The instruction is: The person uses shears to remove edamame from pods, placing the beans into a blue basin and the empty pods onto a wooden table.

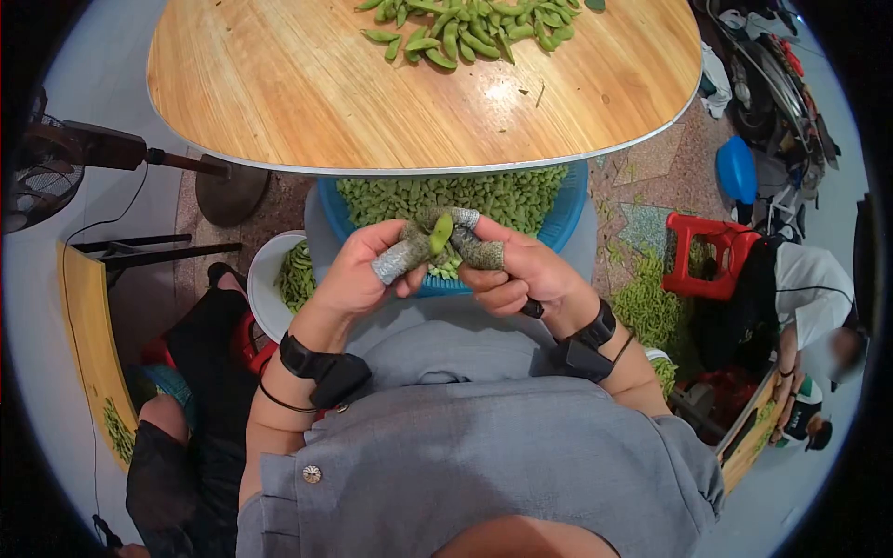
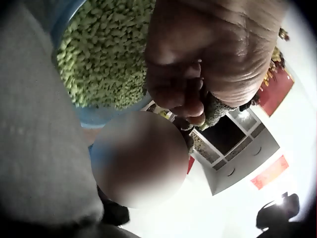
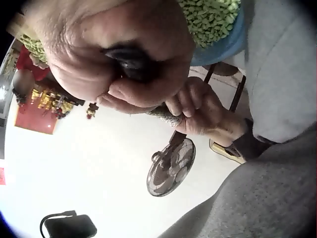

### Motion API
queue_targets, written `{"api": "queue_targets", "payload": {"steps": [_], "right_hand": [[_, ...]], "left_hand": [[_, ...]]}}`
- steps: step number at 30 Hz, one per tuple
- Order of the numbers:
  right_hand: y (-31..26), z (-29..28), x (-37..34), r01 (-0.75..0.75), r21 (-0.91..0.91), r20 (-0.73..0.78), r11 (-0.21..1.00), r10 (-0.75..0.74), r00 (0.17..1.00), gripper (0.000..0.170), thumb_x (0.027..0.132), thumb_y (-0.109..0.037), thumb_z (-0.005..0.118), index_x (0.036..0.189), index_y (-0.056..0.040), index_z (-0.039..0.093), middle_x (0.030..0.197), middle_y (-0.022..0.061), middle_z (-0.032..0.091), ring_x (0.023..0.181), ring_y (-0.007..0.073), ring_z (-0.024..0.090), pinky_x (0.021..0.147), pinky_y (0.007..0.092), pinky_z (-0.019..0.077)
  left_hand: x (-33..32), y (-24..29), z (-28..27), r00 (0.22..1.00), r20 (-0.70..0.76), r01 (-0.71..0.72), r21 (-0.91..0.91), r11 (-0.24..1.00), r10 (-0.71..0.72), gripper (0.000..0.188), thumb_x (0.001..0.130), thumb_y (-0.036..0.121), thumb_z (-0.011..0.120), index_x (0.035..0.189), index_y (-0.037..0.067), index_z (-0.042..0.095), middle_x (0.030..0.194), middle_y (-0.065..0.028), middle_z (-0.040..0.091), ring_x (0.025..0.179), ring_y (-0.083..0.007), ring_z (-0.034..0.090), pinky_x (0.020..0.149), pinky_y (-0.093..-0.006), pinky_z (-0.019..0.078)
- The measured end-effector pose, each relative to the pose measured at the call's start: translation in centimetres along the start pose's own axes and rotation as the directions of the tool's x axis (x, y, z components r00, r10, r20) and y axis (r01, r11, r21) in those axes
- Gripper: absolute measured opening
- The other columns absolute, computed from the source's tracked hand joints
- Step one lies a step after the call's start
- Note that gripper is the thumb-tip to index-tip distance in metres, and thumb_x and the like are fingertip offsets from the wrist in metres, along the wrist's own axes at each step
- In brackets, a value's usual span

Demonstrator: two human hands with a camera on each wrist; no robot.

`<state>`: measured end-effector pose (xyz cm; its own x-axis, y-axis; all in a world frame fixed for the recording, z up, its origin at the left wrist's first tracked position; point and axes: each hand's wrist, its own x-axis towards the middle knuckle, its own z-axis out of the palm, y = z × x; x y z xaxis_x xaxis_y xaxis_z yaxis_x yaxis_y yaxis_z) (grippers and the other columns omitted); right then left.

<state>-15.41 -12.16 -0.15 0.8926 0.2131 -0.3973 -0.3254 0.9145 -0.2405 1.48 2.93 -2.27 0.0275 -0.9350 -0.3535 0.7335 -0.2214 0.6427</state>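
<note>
Shelling: I judge that I am at the splitting of a single pod point(image 1: 440, 234), since it stands up between my two hands and loose green beans point(image 1: 521, 200) lie below.
Next move: as I read it, this calls for steady pressure from both thumbs along the seam, keeping the pod over the basin point(image 1: 580, 206) so that what comes out falls among the beans.
Pod: it is at my fingertips, between my hands, right of my left thumb and just left of my right thumb, over the near part of the basin.
Left hand point(image 1: 358, 270): pinching the pod with thumb and forefinger; grey wrapping point(image 1: 394, 264) covers the thumb.
Right hand point(image 1: 530, 274): my lower fingers are curled round a dark object point(image 3: 131, 62) in the palm; my wrapped thumb and forefinger meet close beside the pod, though I cannot tell how firmly they press it.
Dark object: one end shows at the near side of my right hand; I cannot tell what it is.
Table point(image 1: 279, 93): on the far side, beyond the basin, with a heap of whole pods point(image 1: 470, 30) toward its far edge.
Bucket point(image 1: 263, 299): left of the basin, holding more pods.
</note>
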Motion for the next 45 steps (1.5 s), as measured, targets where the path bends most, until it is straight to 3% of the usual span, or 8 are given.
{"api": "queue_targets", "payload": {"steps": [3, 5, 9, 11, 13, 19, 24, 45], "right_hand": [[-0.4, 1.3, -0.1, -0.017, -0.196, -0.196, 0.98, -0.022, 0.98, 0.041, 0.091, -0.006, 0.032, 0.13, -0.0197, 0.038, 0.067, -0.0042, 0.035, 0.048, 0.0024, 0.027, 0.041, 0.0166, 0.0216], [0.1, 2.1, 0.2, -0.009, -0.252, -0.248, 0.968, -0.055, 0.967, 0.04, 0.091, -0.006, 0.032, 0.128, -0.0193, 0.039, 0.067, -0.0043, 0.035, 0.048, 0.0024, 0.027, 0.041, 0.0166, 0.0215], [0.4, 1.3, 0.5, 0.06, -0.321, -0.25, 0.945, -0.145, 0.957, 0.037, 0.092, -0.006, 0.033, 0.126, -0.0178, 0.041, 0.067, -0.0045, 0.037, 0.048, 0.0024, 0.027, 0.042, 0.0171, 0.0221], [0.1, 0.8, 0.0, 0.063, -0.287, -0.207, 0.956, -0.127, 0.97, 0.038, 0.091, -0.005, 0.032, 0.125, -0.0179, 0.042, 0.067, -0.0043, 0.037, 0.049, 0.0024, 0.027, 0.042, 0.0172, 0.0225], [0.2, 0.5, -0.3, 0.063, -0.246, -0.169, 0.967, -0.107, 0.98, 0.039, 0.091, -0.004, 0.032, 0.125, -0.0179, 0.043, 0.067, -0.0042, 0.038, 0.049, 0.0024, 0.027, 0.042, 0.0173, 0.0229], [0.5, -1.7, 0.6, 0.112, -0.644, -0.246, 0.757, -0.343, 0.907, 0.036, 0.088, -0.01, 0.046, 0.124, -0.009, 0.044, 0.069, 0.0017, 0.047, 0.047, 0.0079, 0.039, 0.042, 0.022, 0.0336], [-0.3, -2.8, 2.1, -0.007, -0.934, 0.262, -0.356, -0.701, 0.663, 0.033, 0.073, -0.018, 0.068, 0.096, 0.0006, 0.055, 0.078, 0.0149, 0.056, 0.072, 0.0319, 0.058, 0.064, 0.039, 0.047], [0.4, -3.1, 2.1, 0.042, -0.991, 0.13, -0.131, -0.79, 0.599, 0.019, 0.074, -0.013, 0.062, 0.082, 0.001, 0.052, 0.072, 0.0194, 0.057, 0.067, 0.0374, 0.058, 0.06, 0.0383, 0.0471]], "left_hand": [[0.5, 0.3, 0.9, 0.967, -0.141, -0.095, 0.571, 0.815, 0.212, 0.018, 0.087, 0.018, 0.063, 0.086, 0.001, 0.057, 0.063, -0.0022, 0.053, 0.058, -0.0112, 0.053, 0.051, -0.0283, 0.0427], [0.7, 0.8, 0.8, 0.847, 0.265, -0.213, 0.963, -0.162, 0.461, 0.017, 0.087, 0.018, 0.064, 0.087, 0.001, 0.059, 0.068, -0.0009, 0.058, 0.059, -0.0107, 0.054, 0.051, -0.0269, 0.0428], [1.0, 0.3, 0.2, 0.793, 0.392, -0.245, 0.906, -0.345, 0.466, 0.016, 0.089, 0.018, 0.061, 0.09, 0.001, 0.06, 0.074, -0.0018, 0.061, 0.058, -0.0119, 0.055, 0.05, -0.0281, 0.0422], [0.6, 0.2, 1.3, 0.98, -0.118, -0.05, 0.633, 0.772, 0.161, 0.016, 0.093, 0.016, 0.053, 0.093, 0.001, 0.059, 0.076, -0.0046, 0.062, 0.056, -0.0137, 0.054, 0.049, -0.0292, 0.0411], [0.5, -0.1, 0.9, 0.993, -0.114, -0.009, 0.282, 0.959, 0.043, 0.017, 0.095, 0.015, 0.049, 0.095, 0.001, 0.058, 0.076, -0.0048, 0.062, 0.056, -0.0125, 0.052, 0.049, -0.0277, 0.0406], [1.3, -1.5, 1.0, 0.978, -0.21, 0.064, 0.285, 0.956, -0.003, 0.017, 0.094, 0.006, 0.041, 0.1, 0.001, 0.056, 0.076, -0.0058, 0.061, 0.057, -0.0107, 0.05, 0.053, -0.0238, 0.0406], [1.3, -2.4, 1.6, 0.975, -0.061, -0.08, 0.8, 0.594, 0.214, 0.018, 0.081, -0.004, 0.042, 0.095, 0.0, 0.052, 0.077, -0.0075, 0.06, 0.065, -0.0155, 0.056, 0.059, -0.0282, 0.0449], [1.6, -1.0, 0.9, 0.886, -0.375, -0.138, 0.349, 0.927, 0.273, 0.011, 0.09, 0.002, 0.052, 0.098, 0.003, 0.06, 0.079, -0.0048, 0.064, 0.062, -0.0071, 0.056, 0.054, -0.0201, 0.0451]]}}
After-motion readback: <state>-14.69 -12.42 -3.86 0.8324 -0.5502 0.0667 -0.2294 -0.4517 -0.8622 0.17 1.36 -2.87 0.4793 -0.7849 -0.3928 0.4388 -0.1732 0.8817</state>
